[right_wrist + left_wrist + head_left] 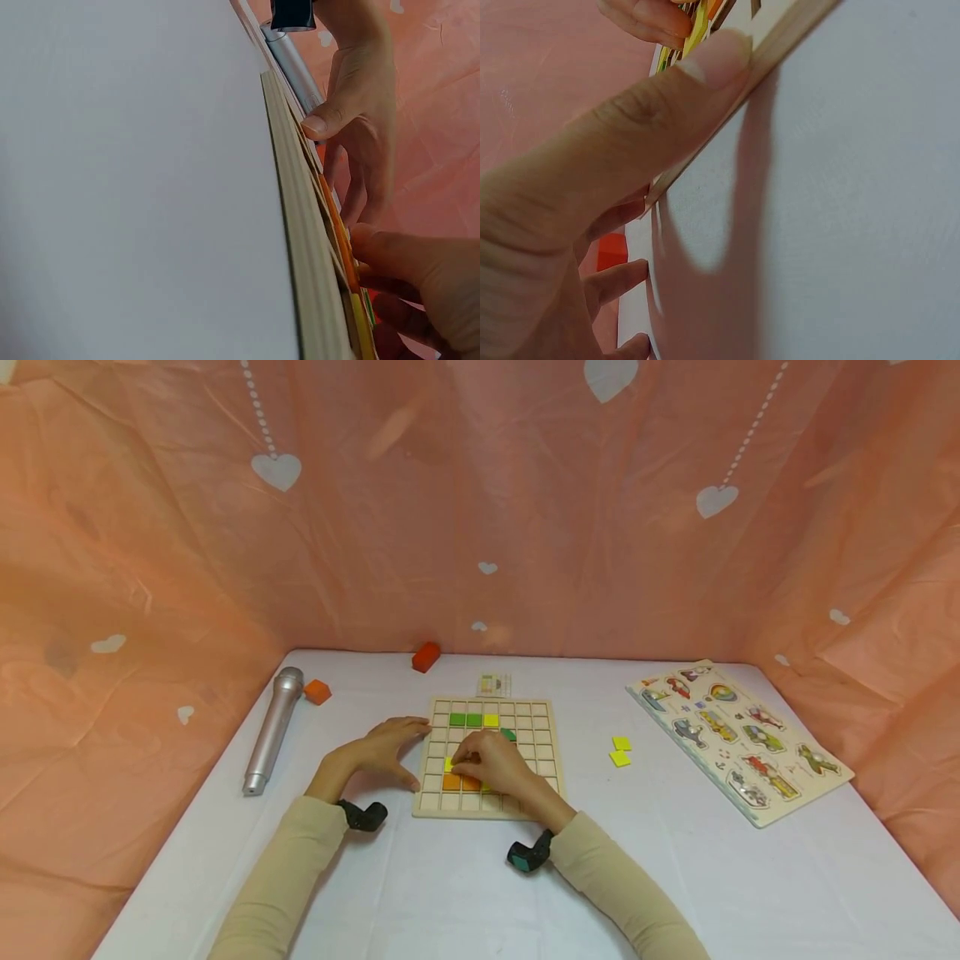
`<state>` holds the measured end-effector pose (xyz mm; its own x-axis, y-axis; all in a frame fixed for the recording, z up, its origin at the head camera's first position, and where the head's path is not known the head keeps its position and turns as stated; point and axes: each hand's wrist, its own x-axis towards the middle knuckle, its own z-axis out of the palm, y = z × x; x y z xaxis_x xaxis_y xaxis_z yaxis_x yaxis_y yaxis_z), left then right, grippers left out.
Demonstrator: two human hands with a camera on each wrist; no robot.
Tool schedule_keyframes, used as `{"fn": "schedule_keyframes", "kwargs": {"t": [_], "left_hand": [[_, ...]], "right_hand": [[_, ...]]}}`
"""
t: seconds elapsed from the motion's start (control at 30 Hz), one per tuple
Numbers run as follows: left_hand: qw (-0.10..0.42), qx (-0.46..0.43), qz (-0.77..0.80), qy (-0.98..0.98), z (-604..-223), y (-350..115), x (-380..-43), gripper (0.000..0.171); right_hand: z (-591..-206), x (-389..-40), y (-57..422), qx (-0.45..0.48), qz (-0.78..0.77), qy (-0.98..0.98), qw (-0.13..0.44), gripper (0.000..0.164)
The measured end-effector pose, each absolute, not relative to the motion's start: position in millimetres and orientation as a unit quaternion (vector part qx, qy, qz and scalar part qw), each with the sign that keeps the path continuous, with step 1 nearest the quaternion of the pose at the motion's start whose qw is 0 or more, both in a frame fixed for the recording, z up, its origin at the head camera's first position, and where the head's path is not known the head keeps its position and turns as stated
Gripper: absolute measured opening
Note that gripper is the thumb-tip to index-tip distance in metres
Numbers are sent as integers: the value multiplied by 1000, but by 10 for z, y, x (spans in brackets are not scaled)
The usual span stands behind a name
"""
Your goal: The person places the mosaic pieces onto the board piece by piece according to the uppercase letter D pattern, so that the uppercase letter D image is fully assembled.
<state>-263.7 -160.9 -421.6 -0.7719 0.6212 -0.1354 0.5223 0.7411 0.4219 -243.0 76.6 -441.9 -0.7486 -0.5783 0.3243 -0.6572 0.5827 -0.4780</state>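
Observation:
A wooden grid board lies mid-table, bearing green tiles, a yellow tile and orange tiles. A darker green piece shows just behind my right hand. My right hand reaches over the board and pinches a yellow tile by the row above the orange tiles; that tile appears tilted in the left wrist view. My left hand is spread at the board's left side, thumb on its edge. The right palm hides several squares.
Two loose yellow tiles lie right of the board. A picture puzzle board is further right. At left are a silver microphone and an orange block. Behind the board are a red block and a small pattern card.

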Motion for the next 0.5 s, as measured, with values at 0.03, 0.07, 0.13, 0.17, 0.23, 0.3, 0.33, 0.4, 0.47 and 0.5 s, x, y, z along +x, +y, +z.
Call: {"fn": "schedule_keyframes", "kwargs": {"t": [0.03,0.07,0.13,0.17,0.23,0.3,0.33,0.4,0.47,0.5], "left_hand": [[135,310,184,923,-4217,-1609,-2637,95],[135,310,183,923,-4219,-1610,-2636,95],[135,311,183,923,-4219,-1611,-2634,94],[134,311,184,923,-4220,-1611,-2634,94],[133,311,185,923,-4222,-1610,-2636,94],[134,310,185,923,-4225,-1608,-2639,94],[135,309,185,923,-4227,-1606,-2642,94],[136,306,183,924,-4227,-1602,-2645,95],[135,308,180,925,-4224,-1595,-2646,95],[136,308,179,925,-4222,-1591,-2645,95]], "right_hand": [[-4417,-2427,769,353,291,-887,65,8],[-4412,-2423,775,357,288,-886,63,8],[-4397,-2417,786,366,283,-885,55,8],[-4387,-2415,792,371,280,-884,52,8],[-4371,-2416,804,380,277,-881,44,10],[-4361,-2423,815,390,279,-877,38,12],[-4354,-2425,827,392,281,-875,36,13],[-4337,-2421,863,386,297,-873,27,15],[-4319,-2418,919,376,320,-869,25,18],[-4309,-2417,957,368,331,-868,25,18]]}}
